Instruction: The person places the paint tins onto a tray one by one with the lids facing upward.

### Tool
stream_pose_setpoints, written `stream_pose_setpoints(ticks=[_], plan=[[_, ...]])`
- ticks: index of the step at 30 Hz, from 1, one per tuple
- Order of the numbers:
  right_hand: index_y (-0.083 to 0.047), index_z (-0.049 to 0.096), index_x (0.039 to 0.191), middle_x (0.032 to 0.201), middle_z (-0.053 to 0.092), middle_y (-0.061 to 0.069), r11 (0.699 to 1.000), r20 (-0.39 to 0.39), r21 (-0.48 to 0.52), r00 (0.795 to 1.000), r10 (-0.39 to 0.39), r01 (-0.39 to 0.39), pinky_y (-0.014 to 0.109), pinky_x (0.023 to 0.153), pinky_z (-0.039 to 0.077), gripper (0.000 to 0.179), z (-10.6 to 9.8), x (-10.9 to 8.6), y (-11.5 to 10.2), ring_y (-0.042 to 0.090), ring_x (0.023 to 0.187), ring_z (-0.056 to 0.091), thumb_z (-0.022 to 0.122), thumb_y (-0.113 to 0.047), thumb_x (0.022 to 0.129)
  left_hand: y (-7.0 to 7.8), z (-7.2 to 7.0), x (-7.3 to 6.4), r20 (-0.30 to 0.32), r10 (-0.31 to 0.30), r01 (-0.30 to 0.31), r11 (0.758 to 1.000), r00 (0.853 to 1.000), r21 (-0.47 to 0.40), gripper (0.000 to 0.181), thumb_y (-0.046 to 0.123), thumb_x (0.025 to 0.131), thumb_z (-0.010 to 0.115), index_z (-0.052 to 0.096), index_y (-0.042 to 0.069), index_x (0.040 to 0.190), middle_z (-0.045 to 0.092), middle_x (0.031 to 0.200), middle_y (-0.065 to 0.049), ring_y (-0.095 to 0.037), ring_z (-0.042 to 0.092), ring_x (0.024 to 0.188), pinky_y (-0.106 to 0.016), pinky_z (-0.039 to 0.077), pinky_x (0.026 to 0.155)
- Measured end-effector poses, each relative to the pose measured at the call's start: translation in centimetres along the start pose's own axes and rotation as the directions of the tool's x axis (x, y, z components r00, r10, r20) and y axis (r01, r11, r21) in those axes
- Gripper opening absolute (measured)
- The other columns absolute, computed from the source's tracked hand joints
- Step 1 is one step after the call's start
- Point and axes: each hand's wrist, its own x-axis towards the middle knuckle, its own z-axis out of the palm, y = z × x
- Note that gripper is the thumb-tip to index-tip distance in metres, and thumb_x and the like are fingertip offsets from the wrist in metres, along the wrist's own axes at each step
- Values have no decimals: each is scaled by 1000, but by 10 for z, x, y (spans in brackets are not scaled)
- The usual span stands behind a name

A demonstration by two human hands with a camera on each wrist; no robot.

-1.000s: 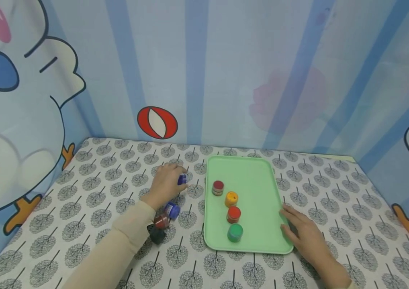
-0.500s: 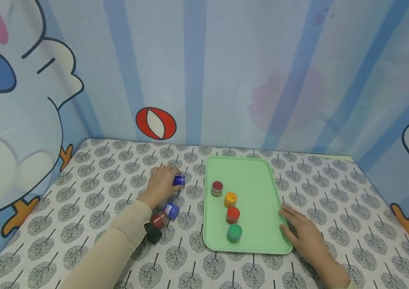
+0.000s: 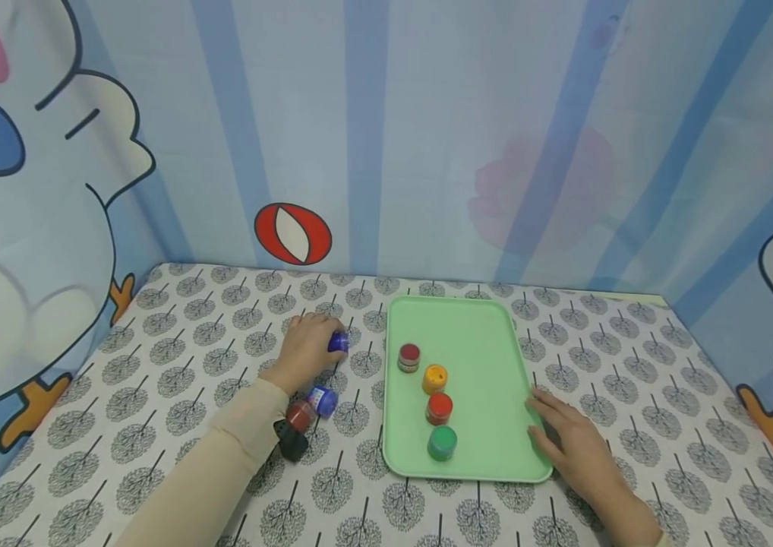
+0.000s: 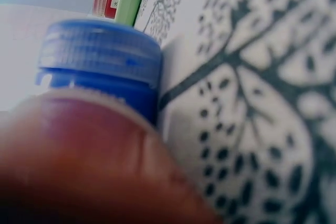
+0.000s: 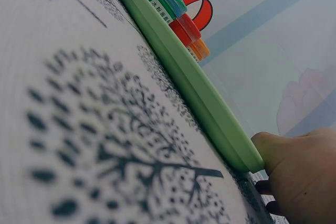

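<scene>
My left hand (image 3: 304,351) pinches a blue paint jar (image 3: 339,342) low over the cloth, left of the green tray (image 3: 482,319). In the left wrist view, the ridged lid of this blue paint jar (image 4: 100,51) shows above a blurred finger. At the tray's right edge rests my right hand (image 3: 574,441), its fairly straight fingers and thumb touching the rim. In the tray stand a dark red paint jar (image 3: 409,358), an orange one (image 3: 435,378), a bright red one (image 3: 439,408) and a green one (image 3: 442,442).
Near my left wrist lie another blue jar (image 3: 323,400) and a brownish-red jar (image 3: 301,415). A black wrist device (image 3: 291,441) sticks out from my left sleeve. Tree-print cloth (image 3: 181,410) covers the table; a cartoon-print curtain (image 3: 427,152) stands behind it.
My left fingers have closed in around the blue paint jar, and the hand has shifted slightly left with it. My right hand stays at the tray's edge. The view has drifted a little.
</scene>
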Motion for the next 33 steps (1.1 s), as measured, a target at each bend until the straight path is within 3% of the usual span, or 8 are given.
stream_pose_setpoints(ticks=[16,33], plan=[[-4,57,130,144,49,14,1000,21,1,1000,19,-19,55,106,38,44,-3,-1,-3,39,127,49,65,-20,90,8,-11,-8,-34,7,-7,1000,999,-15,43,29,81,77,66,8,116,68,116,-12,-31,59,109,-46,43,94],[-4,56,131,145,48,14,1000,32,-5,999,30,-30,55,107,36,44,-2,0,-2,39,129,48,64,-20,91,25,-25,-19,-126,18,-29,996,992,-84,36,25,81,77,64,7,109,70,105,-10,-28,61,99,-45,43,92]])
